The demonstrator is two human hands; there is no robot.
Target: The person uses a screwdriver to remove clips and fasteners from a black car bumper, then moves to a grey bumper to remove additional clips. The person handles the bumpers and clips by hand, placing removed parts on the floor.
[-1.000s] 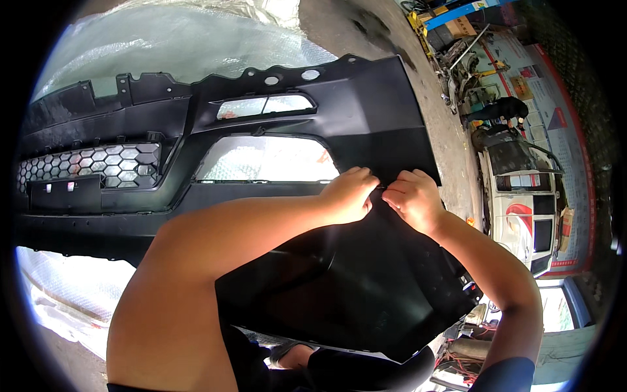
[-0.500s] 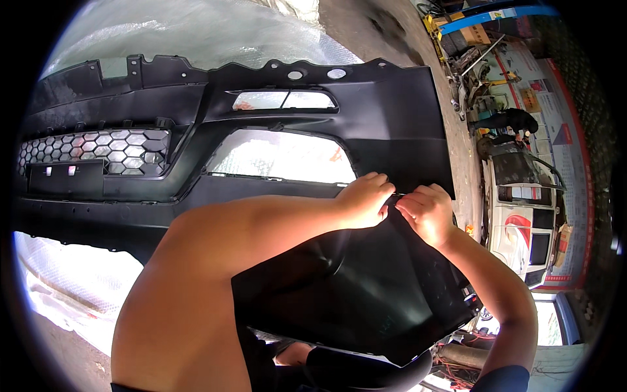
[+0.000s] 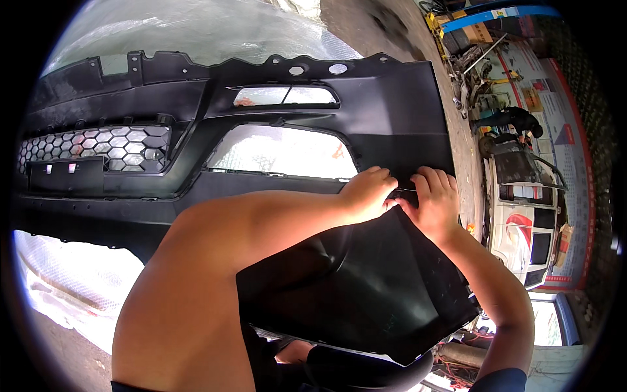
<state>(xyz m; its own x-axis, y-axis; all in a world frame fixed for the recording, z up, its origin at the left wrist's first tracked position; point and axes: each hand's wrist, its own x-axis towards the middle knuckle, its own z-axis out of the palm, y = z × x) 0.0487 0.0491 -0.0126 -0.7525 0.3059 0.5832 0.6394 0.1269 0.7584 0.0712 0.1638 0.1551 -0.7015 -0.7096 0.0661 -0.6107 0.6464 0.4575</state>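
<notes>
A large black car bumper (image 3: 405, 111) stretches across the view, with a honeycomb grille (image 3: 127, 149) at its left and two framed openings in its middle. A smooth black panel (image 3: 353, 281) lies on the near side, its narrow tip meeting the bumper between my hands. My left hand (image 3: 369, 195) is closed at that tip, thumb and fingers pinching the edge. My right hand (image 3: 436, 201) grips the same joint from the right, its fingers curled over the bumper side and its thumb at the tip. A thin strip shows between the hands; its kind is unclear.
Clear bubble wrap (image 3: 196, 32) lies beyond the bumper, with more at the lower left. At the right a person in dark clothes (image 3: 513, 123) bends near a white vehicle (image 3: 522, 228). A blue beam (image 3: 503, 14) and loose parts are at the upper right.
My right hand has shifted slightly right and its fingers have moved away from my left hand, widening the space between them. The bumper has moved up a little.
</notes>
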